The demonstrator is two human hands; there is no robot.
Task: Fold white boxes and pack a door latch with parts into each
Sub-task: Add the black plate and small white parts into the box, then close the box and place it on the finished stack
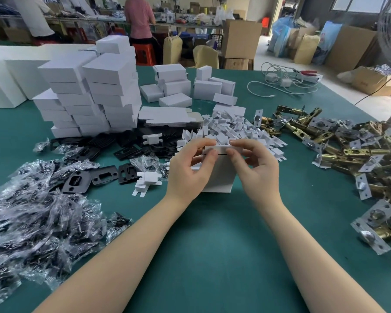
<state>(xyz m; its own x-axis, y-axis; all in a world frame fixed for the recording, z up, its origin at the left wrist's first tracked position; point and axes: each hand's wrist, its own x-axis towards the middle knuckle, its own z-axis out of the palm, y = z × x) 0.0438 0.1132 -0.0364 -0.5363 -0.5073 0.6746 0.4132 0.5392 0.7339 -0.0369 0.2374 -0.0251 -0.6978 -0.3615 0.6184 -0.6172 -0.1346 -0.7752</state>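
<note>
Near left: heap of clear bags [38,213] with dark parts. Centre: white box [219,175] standing on green table [212,256], left hand [191,168] and right hand [255,170] both pinching top flap with curled fingers. Right: pile of brass latches [348,150]. Behind box: small white inserts [233,129], black plates [104,175]. Far left: stacked closed boxes [90,96].

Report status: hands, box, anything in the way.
Left hand and right hand both pinching the top flap of the white box, fingers curled. Box upright on the green table. Nothing in the way.
</note>
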